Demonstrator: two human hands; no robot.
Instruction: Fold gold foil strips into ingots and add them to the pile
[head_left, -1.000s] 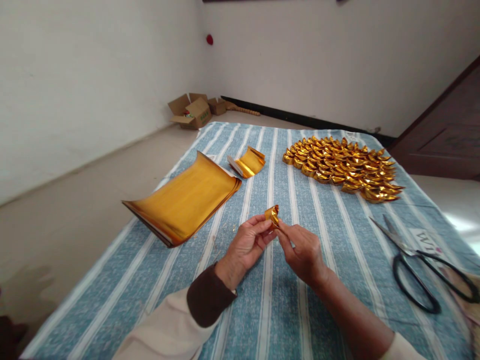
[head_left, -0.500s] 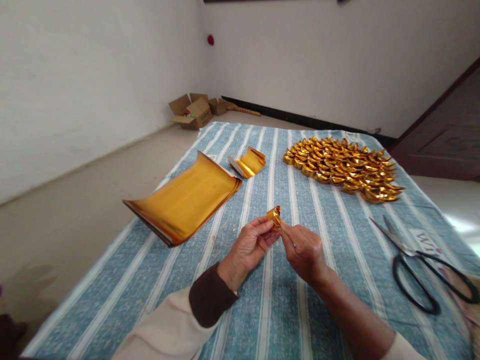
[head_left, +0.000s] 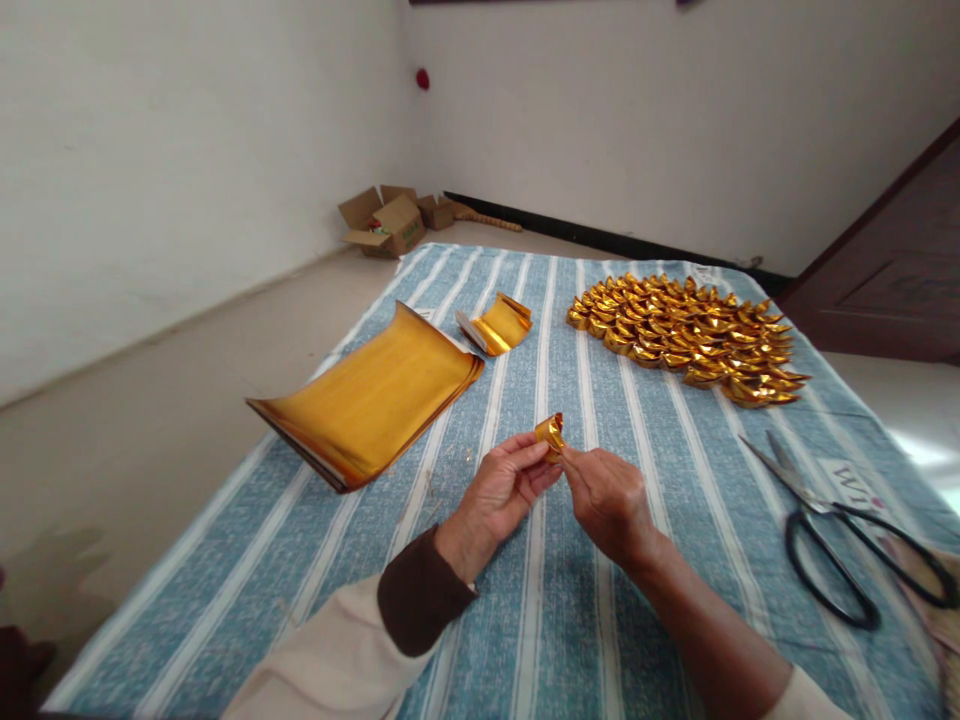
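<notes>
A small folded piece of gold foil paper (head_left: pixel 551 434) is held up over the middle of the table. My left hand (head_left: pixel 504 490) pinches its near left side between thumb and fingers. From the right, my right hand (head_left: pixel 609 500) is closed, its thumb and forefinger gripping the lower right edge of the same piece. The fingers hide the bottom of the fold. Ahead and to the left lie a stack of large gold foil sheets (head_left: pixel 375 400) and a smaller stack of gold foil strips (head_left: pixel 501 325), both curling at the ends.
Many folded gold foil ingots (head_left: pixel 682 335) sit in rows at the back right. Black-handled scissors (head_left: pixel 814 505) lie half spread at the right on the striped tablecloth (head_left: pixel 517 620). Beyond the table, an open cardboard box (head_left: pixel 386 225) stands on the floor by the wall.
Almost nothing differs. Both hands keep their hold on the folded foil piece, which has barely shifted.
</notes>
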